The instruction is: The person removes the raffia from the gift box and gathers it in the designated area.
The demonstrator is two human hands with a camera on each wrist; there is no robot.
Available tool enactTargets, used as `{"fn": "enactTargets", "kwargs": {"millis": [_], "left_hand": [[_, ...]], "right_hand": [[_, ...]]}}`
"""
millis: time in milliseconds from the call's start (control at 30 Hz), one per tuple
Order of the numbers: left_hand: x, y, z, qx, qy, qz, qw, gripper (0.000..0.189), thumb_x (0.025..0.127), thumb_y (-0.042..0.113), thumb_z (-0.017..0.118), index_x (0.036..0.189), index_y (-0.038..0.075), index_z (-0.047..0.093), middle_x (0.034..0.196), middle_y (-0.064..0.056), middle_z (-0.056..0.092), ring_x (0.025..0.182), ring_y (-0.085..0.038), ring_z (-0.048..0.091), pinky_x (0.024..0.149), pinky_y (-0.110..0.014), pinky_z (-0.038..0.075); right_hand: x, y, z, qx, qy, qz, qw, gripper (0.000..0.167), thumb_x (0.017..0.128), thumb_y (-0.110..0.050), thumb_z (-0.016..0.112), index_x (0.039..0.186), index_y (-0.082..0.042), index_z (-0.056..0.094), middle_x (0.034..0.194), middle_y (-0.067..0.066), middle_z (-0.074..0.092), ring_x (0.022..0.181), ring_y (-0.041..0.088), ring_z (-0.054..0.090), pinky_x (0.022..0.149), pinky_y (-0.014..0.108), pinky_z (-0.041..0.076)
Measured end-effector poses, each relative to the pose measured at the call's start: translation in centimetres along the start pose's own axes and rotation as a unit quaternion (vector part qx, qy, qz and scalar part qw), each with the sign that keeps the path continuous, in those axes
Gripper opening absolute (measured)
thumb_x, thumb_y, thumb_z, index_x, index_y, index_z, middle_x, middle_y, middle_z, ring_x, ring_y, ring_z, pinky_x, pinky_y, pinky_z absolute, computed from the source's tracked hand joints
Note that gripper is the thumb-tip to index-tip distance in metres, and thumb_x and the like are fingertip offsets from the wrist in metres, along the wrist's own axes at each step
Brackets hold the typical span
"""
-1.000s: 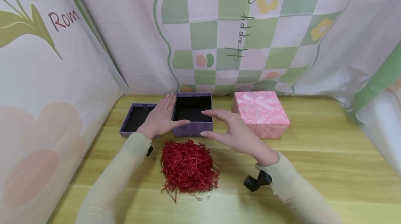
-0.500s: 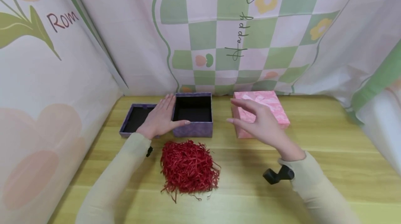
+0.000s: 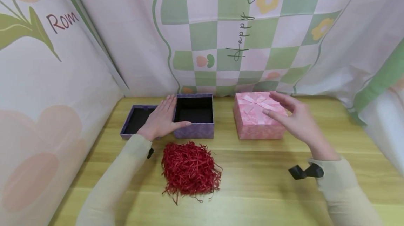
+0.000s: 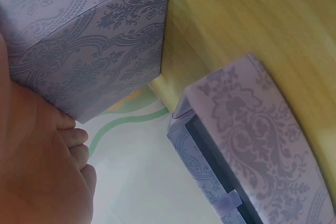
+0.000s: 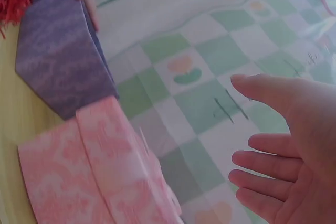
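A purple patterned box (image 3: 194,131) with a black inside stands uncovered at the back of the table. Along its left side lies my left hand (image 3: 160,118), fingers straight, thumb over the front edge. The box's purple lid (image 3: 132,122) rests upside down to the left, partly hidden behind that hand. To the right sits a closed pink gift box (image 3: 258,132) with a pale pink ribbon bow (image 3: 257,102). My right hand (image 3: 298,120) hovers over its right side, fingers and thumb spread apart; in the right wrist view the hand (image 5: 294,156) holds nothing.
A pile of red shredded paper (image 3: 190,170) lies on the wooden table (image 3: 252,198) in front of the purple box. A printed curtain (image 3: 205,36) hangs behind the table, and a printed white cloth (image 3: 47,96) bounds the left side.
My right hand has moved right, from the front of the purple box across to the right side of the pink gift box. The left hand stays on the purple box.
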State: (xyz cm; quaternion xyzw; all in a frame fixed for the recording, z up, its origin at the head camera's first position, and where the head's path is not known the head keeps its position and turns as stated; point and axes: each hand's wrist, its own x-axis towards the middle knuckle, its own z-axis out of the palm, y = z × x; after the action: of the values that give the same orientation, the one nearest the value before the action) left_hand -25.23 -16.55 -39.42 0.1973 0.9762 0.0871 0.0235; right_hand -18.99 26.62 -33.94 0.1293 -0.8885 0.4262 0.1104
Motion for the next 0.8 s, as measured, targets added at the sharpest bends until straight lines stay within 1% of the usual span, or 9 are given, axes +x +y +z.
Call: {"fn": "enactTargets", "kwargs": {"millis": [133, 167, 233, 367, 500, 600, 700, 767, 800], "left_hand": [[0.0, -0.1, 0.0, 0.003, -0.002, -0.004, 1.0000, 0.124, 0.083, 0.092, 0.033, 0.162, 0.004, -0.002, 0.169, -0.015, -0.001, 0.154, -0.024, -0.007, 0.123, -0.036, -0.001], [0.0, -0.1, 0.0, 0.003, -0.002, -0.005, 1.0000, 0.124, 0.083, 0.092, 0.033, 0.162, 0.004, -0.002, 0.169, -0.015, -0.001, 0.154, -0.024, -0.007, 0.123, -0.036, -0.001], [-0.1, -0.1, -0.1, 0.003, -0.002, -0.005, 1.0000, 0.124, 0.083, 0.092, 0.033, 0.162, 0.004, -0.002, 0.169, -0.015, -0.002, 0.154, -0.023, -0.007, 0.123, -0.036, -0.001], [-0.1, 0.0, -0.2, 0.003, -0.003, -0.004, 1.0000, 0.124, 0.083, 0.092, 0.034, 0.162, 0.004, -0.002, 0.169, -0.015, -0.002, 0.154, -0.023, -0.007, 0.123, -0.036, -0.001], [-0.1, 0.2, -0.6, 0.001, -0.013, -0.005, 0.9999, 0.123, 0.084, 0.091, 0.036, 0.162, 0.004, -0.002, 0.169, -0.014, -0.004, 0.154, -0.024, -0.008, 0.122, -0.036, -0.002], [-0.1, 0.2, -0.9, -0.006, -0.024, -0.007, 0.9997, 0.125, 0.082, 0.092, 0.038, 0.162, 0.004, -0.001, 0.169, -0.014, -0.004, 0.154, -0.024, -0.007, 0.123, -0.037, -0.002], [0.0, 0.4, -1.4, -0.050, -0.026, -0.013, 0.9984, 0.126, 0.081, 0.092, 0.041, 0.163, 0.006, -0.001, 0.169, -0.012, -0.004, 0.154, -0.024, -0.007, 0.123, -0.040, 0.001], [0.1, 0.8, -1.8, -0.103, -0.012, -0.016, 0.9945, 0.125, 0.080, 0.091, 0.047, 0.164, 0.010, -0.001, 0.170, -0.009, -0.004, 0.154, -0.024, -0.005, 0.123, -0.044, 0.006], [0.2, 1.1, -2.0, -0.135, -0.003, -0.015, 0.9908, 0.125, 0.080, 0.089, 0.050, 0.164, 0.013, -0.001, 0.170, -0.006, -0.004, 0.154, -0.023, -0.004, 0.123, -0.046, 0.009]], "right_hand": [[-0.3, 1.6, -1.2, -0.004, 0.001, 0.020, 0.9998, 0.069, 0.091, -0.031, 0.080, 0.151, -0.012, 0.051, 0.150, 0.014, 0.051, 0.139, 0.039, 0.044, 0.114, 0.035, 0.036], [-0.4, 1.9, -1.5, -0.008, -0.001, 0.027, 0.9996, 0.071, 0.091, -0.031, 0.080, 0.153, -0.012, 0.049, 0.151, 0.015, 0.050, 0.140, 0.039, 0.042, 0.114, 0.034, 0.035], [-0.5, 2.7, -2.0, -0.011, -0.009, 0.042, 0.9990, 0.075, 0.092, -0.033, 0.079, 0.155, -0.011, 0.045, 0.154, 0.016, 0.046, 0.142, 0.040, 0.039, 0.116, 0.036, 0.033], [-0.9, 4.3, -2.5, -0.014, -0.031, 0.059, 0.9977, 0.082, 0.093, -0.033, 0.078, 0.158, -0.005, 0.037, 0.157, 0.022, 0.038, 0.143, 0.047, 0.032, 0.115, 0.054, 0.028], [-1.3, 5.9, -2.5, -0.016, -0.048, 0.066, 0.9965, 0.086, 0.092, -0.031, 0.079, 0.158, -0.002, 0.033, 0.158, 0.025, 0.034, 0.142, 0.051, 0.030, 0.115, 0.057, 0.025], [-1.5, 6.9, -2.3, -0.018, -0.057, 0.076, 0.9953, 0.088, 0.092, -0.032, 0.080, 0.159, -0.002, 0.031, 0.159, 0.024, 0.033, 0.142, 0.051, 0.030, 0.116, 0.053, 0.025], [-1.7, 7.6, -2.2, -0.014, -0.060, 0.079, 0.9949, 0.090, 0.092, -0.032, 0.080, 0.160, -0.002, 0.030, 0.159, 0.024, 0.032, 0.143, 0.050, 0.029, 0.117, 0.049, 0.025], [-1.9, 7.9, -2.2, -0.012, -0.062, 0.085, 0.9944, 0.091, 0.091, -0.033, 0.080, 0.160, -0.003, 0.029, 0.160, 0.023, 0.031, 0.144, 0.050, 0.028, 0.117, 0.048, 0.024], [-2.0, 8.0, -2.3, -0.010, -0.062, 0.084, 0.9945, 0.091, 0.092, -0.032, 0.080, 0.160, -0.003, 0.028, 0.160, 0.023, 0.030, 0.144, 0.050, 0.027, 0.117, 0.049, 0.024]]}}
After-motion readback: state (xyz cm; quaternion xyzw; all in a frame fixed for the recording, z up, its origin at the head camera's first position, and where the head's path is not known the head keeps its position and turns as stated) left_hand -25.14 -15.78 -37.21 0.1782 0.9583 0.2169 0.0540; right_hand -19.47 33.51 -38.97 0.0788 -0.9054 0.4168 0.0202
